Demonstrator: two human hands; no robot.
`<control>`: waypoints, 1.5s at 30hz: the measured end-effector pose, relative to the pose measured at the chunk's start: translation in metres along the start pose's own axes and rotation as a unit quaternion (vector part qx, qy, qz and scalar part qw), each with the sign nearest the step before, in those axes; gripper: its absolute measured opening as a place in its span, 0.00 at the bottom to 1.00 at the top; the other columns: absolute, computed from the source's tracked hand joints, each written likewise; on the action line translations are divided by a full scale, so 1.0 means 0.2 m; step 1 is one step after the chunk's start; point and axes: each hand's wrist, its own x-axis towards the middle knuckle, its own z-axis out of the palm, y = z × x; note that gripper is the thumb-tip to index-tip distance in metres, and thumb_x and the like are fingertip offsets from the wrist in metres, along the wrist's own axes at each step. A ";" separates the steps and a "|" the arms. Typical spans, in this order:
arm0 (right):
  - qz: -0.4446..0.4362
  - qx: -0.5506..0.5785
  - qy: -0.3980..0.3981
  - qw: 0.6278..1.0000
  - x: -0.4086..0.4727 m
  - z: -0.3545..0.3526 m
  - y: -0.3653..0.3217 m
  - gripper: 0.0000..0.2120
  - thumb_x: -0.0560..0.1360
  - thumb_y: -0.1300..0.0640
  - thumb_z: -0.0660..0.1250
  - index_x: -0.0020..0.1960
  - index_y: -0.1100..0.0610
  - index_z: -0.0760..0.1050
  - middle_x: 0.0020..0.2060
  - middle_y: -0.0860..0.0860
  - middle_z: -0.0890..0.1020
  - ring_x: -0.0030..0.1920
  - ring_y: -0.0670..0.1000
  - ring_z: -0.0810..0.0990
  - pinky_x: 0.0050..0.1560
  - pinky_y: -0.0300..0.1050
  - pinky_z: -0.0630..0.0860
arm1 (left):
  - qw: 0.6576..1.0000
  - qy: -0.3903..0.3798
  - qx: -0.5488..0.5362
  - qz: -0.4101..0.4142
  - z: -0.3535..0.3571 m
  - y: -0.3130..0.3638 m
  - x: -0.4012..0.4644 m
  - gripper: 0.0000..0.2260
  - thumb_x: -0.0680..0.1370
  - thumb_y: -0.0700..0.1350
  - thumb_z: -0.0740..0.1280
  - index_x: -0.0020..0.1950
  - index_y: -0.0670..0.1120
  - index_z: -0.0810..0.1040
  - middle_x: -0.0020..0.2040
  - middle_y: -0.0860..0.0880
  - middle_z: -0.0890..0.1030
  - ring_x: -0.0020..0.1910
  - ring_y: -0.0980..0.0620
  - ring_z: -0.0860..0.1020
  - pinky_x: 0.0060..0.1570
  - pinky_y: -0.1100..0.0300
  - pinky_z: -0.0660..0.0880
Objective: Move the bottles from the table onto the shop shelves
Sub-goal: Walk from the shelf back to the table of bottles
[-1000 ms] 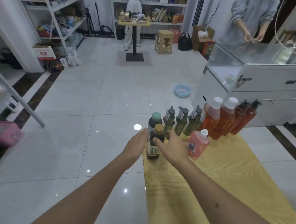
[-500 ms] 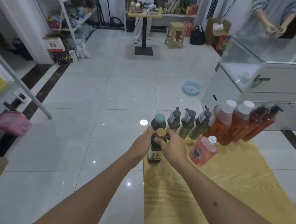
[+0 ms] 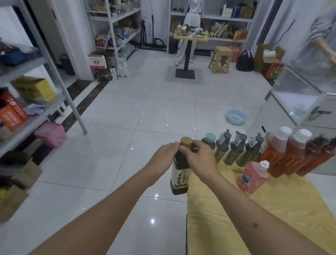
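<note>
Now your left hand (image 3: 163, 155) and right hand (image 3: 197, 159) both have their grip round the neck of the dark bottle (image 3: 180, 170), lifted just left of the counter (image 3: 255, 216) edge, probably for steadier carrying to the shelves (image 3: 30, 111).

Open tiled floor (image 3: 125, 116) filled the frame's centre. Shelving (image 3: 31, 96) crowded the left edge; a row of bottles (image 3: 257, 149) blocked the table's (image 3: 274, 217) far edge at right.
</note>
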 end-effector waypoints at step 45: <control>-0.284 0.099 -0.484 0.822 0.06 2.58 -2.21 0.15 0.79 0.57 0.71 0.64 0.54 0.76 0.48 0.42 0.83 0.41 0.31 0.82 0.40 0.28 0.77 | 0.833 0.547 -0.067 0.046 -3.14 -0.38 -0.81 0.19 0.79 0.51 0.71 0.69 0.52 0.75 0.59 0.50 0.81 0.58 0.48 0.81 0.57 0.42 0.81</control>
